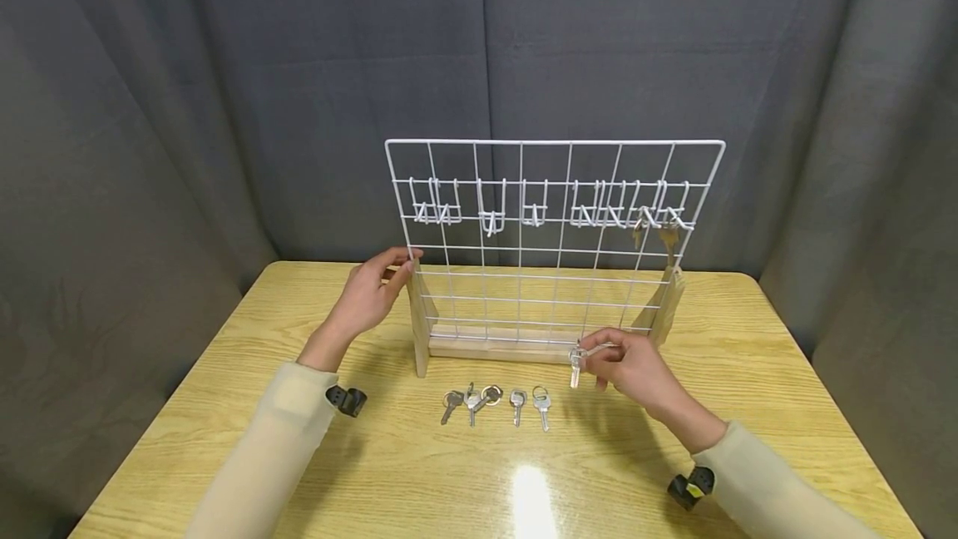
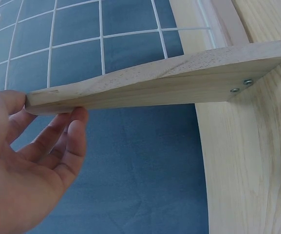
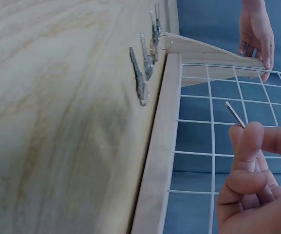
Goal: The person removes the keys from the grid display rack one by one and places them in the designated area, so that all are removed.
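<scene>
Fingers (image 1: 601, 334) of the right hand (image 1: 632, 366) curl in and pinch a key (image 1: 575, 374), held at that hand's nine o'clock, in front of the wooden base rail (image 1: 494, 348) of a wire rack (image 1: 520, 251). The right wrist view shows its thin blade poking out past the fingertips. Farther off, between nine and ten o'clock from the right hand, the left hand (image 1: 372, 296) is partly closed, gripping the upper end of the rack's left wooden side (image 1: 420, 327), where two screws (image 2: 248, 82) show low down in the left wrist view.

At the rack's six o'clock, a row of five loose keys (image 1: 517, 407) lies on the wood-grain counter (image 1: 748, 364), the second and third from the left close together. White hooks (image 1: 491, 219) line the upper part of the rack, and keys (image 1: 669, 236) hang from those at its far right, between two and three o'clock. The rack's right wooden side (image 1: 669, 306) stands below them.

Pale sleeves (image 1: 258, 456) enter from seven and five o'clock, a small black device (image 1: 346, 400) at each wrist. Grey curtains (image 1: 337, 106) fill the background at twelve.
</scene>
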A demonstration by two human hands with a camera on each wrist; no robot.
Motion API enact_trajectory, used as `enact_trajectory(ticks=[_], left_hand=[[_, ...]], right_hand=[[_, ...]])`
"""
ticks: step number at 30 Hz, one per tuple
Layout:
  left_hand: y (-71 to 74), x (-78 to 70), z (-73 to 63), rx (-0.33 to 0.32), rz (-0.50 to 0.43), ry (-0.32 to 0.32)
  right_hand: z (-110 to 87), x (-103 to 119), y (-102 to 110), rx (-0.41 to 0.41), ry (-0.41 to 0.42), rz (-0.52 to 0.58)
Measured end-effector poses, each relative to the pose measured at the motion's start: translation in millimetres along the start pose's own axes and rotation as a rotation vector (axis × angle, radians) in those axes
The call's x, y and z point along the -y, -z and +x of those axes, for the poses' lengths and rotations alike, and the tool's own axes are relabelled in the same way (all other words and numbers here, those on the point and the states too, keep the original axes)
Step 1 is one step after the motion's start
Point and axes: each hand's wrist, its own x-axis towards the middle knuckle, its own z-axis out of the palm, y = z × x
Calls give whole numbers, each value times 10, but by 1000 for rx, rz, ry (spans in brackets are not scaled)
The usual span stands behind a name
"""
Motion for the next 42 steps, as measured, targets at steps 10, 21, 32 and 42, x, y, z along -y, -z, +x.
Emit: enact_trajectory(ticks=[10,21,32,42], left_hand=[[6,4,6,-18,3,-17],[8,-1,6,-13,2,-5],[3,-3,0,-10,3,-1],[-4,7,4,-9,5,0]], right_hand=[[23,-141,-39,75,-77,63],[12,-243,-113,95,-141,26],[1,-377,-157,165,-182,-5],[-18,-475,-200,197,-211,20]])
